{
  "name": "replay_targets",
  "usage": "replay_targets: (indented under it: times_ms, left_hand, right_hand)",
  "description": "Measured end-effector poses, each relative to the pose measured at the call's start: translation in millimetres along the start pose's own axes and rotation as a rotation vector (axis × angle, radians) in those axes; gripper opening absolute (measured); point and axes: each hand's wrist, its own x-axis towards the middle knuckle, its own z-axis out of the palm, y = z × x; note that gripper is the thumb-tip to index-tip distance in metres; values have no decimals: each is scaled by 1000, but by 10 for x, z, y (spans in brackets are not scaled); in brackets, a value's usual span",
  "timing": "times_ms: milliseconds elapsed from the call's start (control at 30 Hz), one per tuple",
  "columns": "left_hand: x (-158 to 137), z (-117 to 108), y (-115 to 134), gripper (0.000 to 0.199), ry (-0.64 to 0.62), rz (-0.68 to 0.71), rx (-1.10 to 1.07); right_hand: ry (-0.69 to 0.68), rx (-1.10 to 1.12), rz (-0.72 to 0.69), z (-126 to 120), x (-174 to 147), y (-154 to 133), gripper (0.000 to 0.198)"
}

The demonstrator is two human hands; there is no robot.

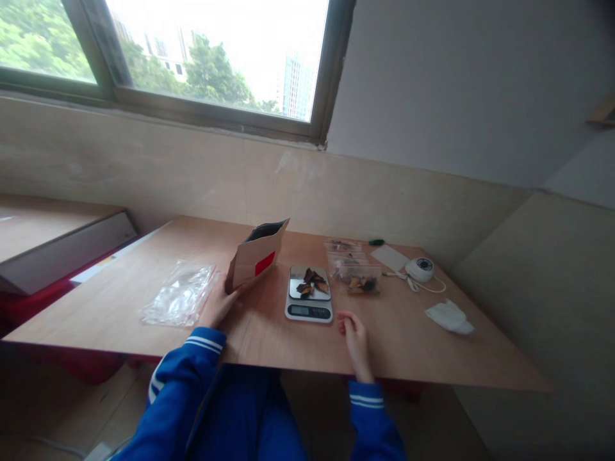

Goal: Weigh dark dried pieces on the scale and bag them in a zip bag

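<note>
Table (432, 358) first, then the pouch (257, 256) at ten o'clock from the scale (309, 292), standing open-topped. We hold its lower corner with our left hand (218, 305); its fingers hide behind the pouch, so we cannot tell their state. Our right hand (354, 338), at five o'clock, rests on the table, fingers curled loosely together, holding nothing. Dark pieces (311, 282) lie on the scale.

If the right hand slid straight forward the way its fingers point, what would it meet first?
Probably the scale: the right hand rests on the table with fingers aimed up-left toward the scale's front right corner, though depth is hard to judge.
</note>
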Motion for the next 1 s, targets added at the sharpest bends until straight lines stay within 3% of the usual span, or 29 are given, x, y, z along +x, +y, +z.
replay_targets:
  times_ms: [433, 533, 667, 767, 1000]
  left_hand:
    - [-31, -25, 72, 54, -11, -7, -37]
    - [-13, -11, 17, 54, -15, -10, -66]
    - [4, 6, -68, 52, -25, -11, -90]
    - [-8, -2, -78, 45, 0, 27, -33]
    - [-38, -25, -22, 40, 0, 86, -8]
  right_hand:
    - [-5, -14, -69, 91, -42, -192, 29]
    - [-88, -38, -216, 236, -83, -501, 30]
    - [-208, -144, -552, 513, -108, -1137, 31]
    - [-290, -222, -683, 714, -102, -1463, 37]
    - [-351, -394, -757, 957, -155, -1361, 34]
